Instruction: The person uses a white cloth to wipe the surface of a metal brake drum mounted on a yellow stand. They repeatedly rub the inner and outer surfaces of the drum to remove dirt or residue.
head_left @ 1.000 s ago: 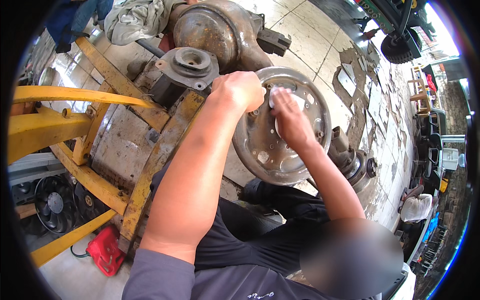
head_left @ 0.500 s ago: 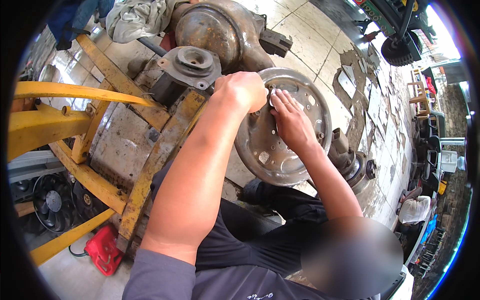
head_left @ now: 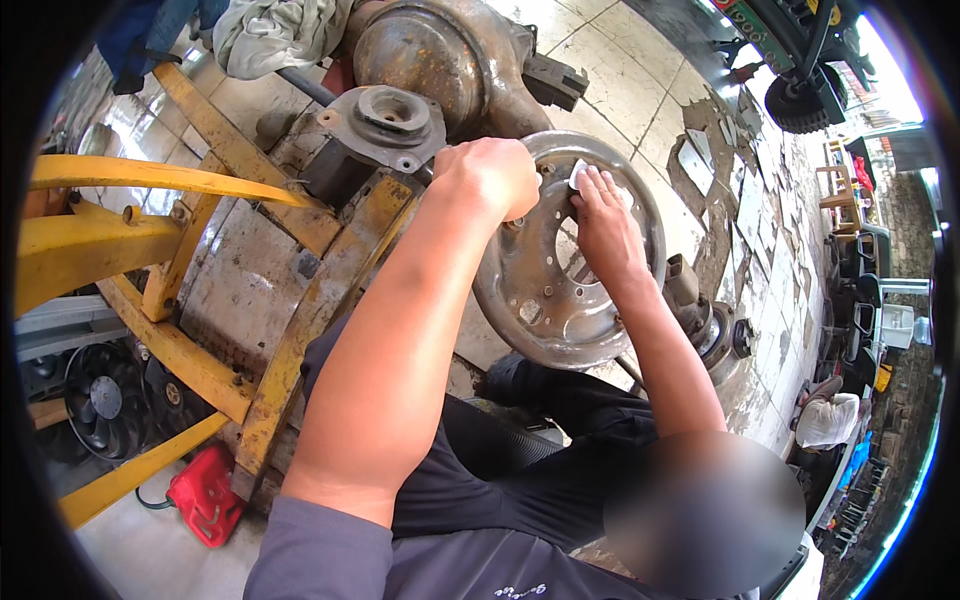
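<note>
Apparently wiping – right hand (head_left: 608,225), fingers together, holds white pad (head_left: 577,173) at twelve o'clock on brake backing plate (head_left: 540,258); left hand (head_left: 492,178) at ten, can't tell finger grip. Next stroke wants steady pressure.

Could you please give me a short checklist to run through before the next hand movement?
1. White pad with the right hand: ok, it shows at the front of that hand.
2. Right hand over the round metal plate: ok.
3. Left hand firmly gripping: cannot tell; it is curled by the plate's rim, its grip hidden.
4. Hands gloved: not ok, both are bare.
5. Floor whole beyond the plate: not ok, broken tiles lie there.
6. Red container apart from the plate: ok.
</note>
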Available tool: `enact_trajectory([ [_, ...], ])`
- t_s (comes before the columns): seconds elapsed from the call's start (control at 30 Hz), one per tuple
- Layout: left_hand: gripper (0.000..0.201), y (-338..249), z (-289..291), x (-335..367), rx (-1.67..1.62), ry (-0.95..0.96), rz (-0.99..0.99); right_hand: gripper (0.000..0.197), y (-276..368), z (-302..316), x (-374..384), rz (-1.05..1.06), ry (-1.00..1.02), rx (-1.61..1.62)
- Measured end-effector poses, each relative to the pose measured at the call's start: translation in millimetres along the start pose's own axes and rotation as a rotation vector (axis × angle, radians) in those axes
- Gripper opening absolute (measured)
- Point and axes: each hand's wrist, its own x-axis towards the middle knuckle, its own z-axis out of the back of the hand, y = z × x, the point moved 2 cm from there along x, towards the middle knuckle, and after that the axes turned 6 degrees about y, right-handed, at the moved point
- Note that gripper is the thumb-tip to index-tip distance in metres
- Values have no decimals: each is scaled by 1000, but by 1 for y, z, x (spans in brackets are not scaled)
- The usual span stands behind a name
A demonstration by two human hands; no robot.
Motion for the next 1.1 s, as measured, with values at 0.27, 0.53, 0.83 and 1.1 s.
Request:
enact_trajectory([
  [0.27, 42, 0, -1, 2, 19, -1, -10, 43, 4, -3, 3, 140, 19, -38],
  [0.53, 43, 0, 2, -2, 15, 10, -14, 42, 10, 0, -4, 173, 7, 33],
  [0.83, 42, -1, 1, -2, 20, 16, -11, 40, 11, 5, -6, 221, 75, 81],
  [1.1, 42, 1, 0, 0, 16, -8, -5, 41, 7, 4, -4, 199, 24, 96],
])
